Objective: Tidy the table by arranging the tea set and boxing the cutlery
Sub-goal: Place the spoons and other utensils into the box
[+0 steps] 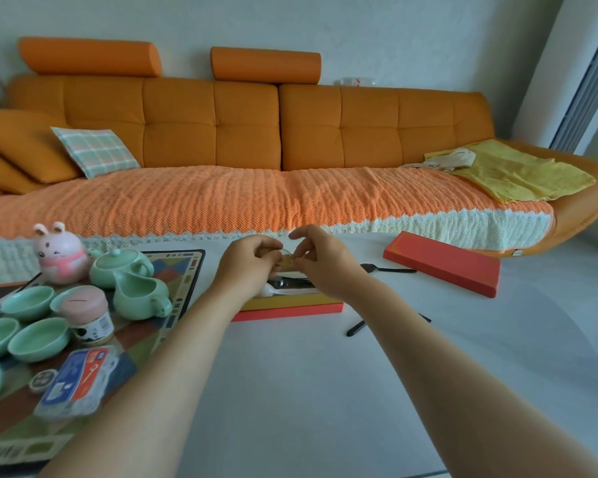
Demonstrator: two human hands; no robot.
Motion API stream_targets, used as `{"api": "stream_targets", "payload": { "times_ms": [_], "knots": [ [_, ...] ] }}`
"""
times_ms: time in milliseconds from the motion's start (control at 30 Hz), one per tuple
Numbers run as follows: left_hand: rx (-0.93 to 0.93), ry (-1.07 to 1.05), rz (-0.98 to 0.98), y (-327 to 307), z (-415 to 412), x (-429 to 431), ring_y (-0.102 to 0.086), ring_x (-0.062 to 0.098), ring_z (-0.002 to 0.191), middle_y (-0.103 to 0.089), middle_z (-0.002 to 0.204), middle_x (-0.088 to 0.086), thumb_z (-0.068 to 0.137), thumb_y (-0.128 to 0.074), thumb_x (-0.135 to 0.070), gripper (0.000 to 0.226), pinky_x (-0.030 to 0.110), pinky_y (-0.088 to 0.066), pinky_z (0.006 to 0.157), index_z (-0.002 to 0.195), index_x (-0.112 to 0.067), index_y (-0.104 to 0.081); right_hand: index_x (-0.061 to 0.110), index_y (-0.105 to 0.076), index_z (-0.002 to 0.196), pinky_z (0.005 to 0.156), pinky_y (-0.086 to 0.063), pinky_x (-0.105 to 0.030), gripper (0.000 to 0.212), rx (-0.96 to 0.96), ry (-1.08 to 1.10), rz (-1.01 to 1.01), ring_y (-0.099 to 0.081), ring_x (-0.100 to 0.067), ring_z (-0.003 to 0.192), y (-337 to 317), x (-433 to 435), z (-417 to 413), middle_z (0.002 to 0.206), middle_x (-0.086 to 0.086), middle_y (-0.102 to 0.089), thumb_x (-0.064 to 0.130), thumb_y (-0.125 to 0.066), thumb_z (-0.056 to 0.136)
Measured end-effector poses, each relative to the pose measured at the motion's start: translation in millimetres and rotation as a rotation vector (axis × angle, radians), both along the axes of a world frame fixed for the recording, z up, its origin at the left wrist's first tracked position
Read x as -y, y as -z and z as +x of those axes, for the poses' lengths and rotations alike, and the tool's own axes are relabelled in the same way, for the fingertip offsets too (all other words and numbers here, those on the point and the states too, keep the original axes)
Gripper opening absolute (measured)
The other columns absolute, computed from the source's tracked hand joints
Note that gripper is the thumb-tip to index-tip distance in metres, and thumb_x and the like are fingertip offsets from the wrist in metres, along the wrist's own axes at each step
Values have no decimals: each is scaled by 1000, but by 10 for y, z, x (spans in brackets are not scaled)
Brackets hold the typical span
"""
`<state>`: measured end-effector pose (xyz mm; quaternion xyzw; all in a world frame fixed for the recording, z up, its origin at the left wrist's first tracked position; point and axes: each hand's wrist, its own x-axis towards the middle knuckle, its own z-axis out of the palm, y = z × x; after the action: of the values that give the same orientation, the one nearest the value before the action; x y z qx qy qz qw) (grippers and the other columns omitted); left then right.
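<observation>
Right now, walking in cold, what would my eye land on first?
The big orange sofa fills the back of the room. In the middle, the left hand and right hand meet over an open red box on the white table, both pinching a small gold piece. On the left, a mint-green tea set crowds a patterned mat.

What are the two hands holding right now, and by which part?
A small yellowish item, pinched at opposite ends between the fingertips of the left hand and the right hand; what it is cannot be told.
</observation>
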<state>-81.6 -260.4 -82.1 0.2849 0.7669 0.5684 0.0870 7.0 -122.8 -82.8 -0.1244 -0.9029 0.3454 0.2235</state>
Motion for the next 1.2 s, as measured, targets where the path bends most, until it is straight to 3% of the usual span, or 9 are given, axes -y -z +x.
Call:
{"api": "stream_targets", "payload": {
  "times_ms": [133,267,333,400,567,700,967,1067,1200],
  "knots": [
    [-56,-95,0,36,-156,138,-69,17,86,-70,91,-3,95,-60,-14,13,38,-58,84,99,-21,-70,25,-69,104,57,-49,-29,28,101,58,35,-56,-18,65,55,-16,-50,90,3,-65,9,-47,99],
    [-274,-108,-199,129,-196,181,-59,11,100,-64,105,-8,97,-59,-22,16,17,-44,76,110,-24,-66,23,-72,104,57,-49,-26,30,115,128,92,-59,-18,68,122,-21,-151,98,3,-64,9,-45,99],
    [-427,-86,-310,231,-231,177,-53,16,113,-61,119,-4,97,-57,-21,25,28,-45,91,121,-22,-64,22,-72,107,60,-45,-23,32,154,154,159,-55,-14,69,156,-27,-185,98,3,-62,9,-44,99],
    [-517,-27,-395,301,-244,173,-47,19,120,-56,126,-2,99,-52,-21,31,36,-44,97,129,-21,-61,27,-73,106,79,-47,-30,36,195,193,287,-56,-17,83,198,-42,-204,100,4,-66,9,-44,97],
    [-596,106,-481,396,-237,161,-51,17,114,-58,120,-6,101,-47,-28,30,37,-47,92,122,-19,-67,37,-72,105,91,-38,-33,39,289,261,434,-53,-17,96,236,-85,-218,98,10,-69,13,-43,95],
    [-648,64,-520,415,-238,169,-51,18,113,-60,120,-5,101,-46,-29,31,37,-47,91,120,-20,-67,38,-73,105,90,-37,-33,43,303,196,403,-53,-15,85,218,-65,-176,87,12,-62,11,-41,94],
    [-752,-7,-624,374,-145,159,-46,21,122,-56,131,-3,101,-44,-39,38,37,-39,98,132,-22,-58,31,-69,113,93,-37,-39,42,297,-3,413,-49,-20,101,261,-38,-34,102,3,-60,15,-36,93],
    [-799,5,-543,321,-40,91,-46,21,120,-55,128,-3,100,-46,-38,38,36,-39,97,132,-21,-57,27,-68,120,91,-42,-37,46,194,31,376,-50,-20,100,232,-120,26,106,2,-59,8,-39,91],
    [-829,62,-437,238,187,-42,-48,19,112,-57,118,-3,99,-50,-30,28,34,-45,88,122,-18,-62,24,-73,107,84,-47,-34,44,93,89,334,-53,-18,94,144,-242,208,99,4,-58,0,-41,87]
  ]
}}
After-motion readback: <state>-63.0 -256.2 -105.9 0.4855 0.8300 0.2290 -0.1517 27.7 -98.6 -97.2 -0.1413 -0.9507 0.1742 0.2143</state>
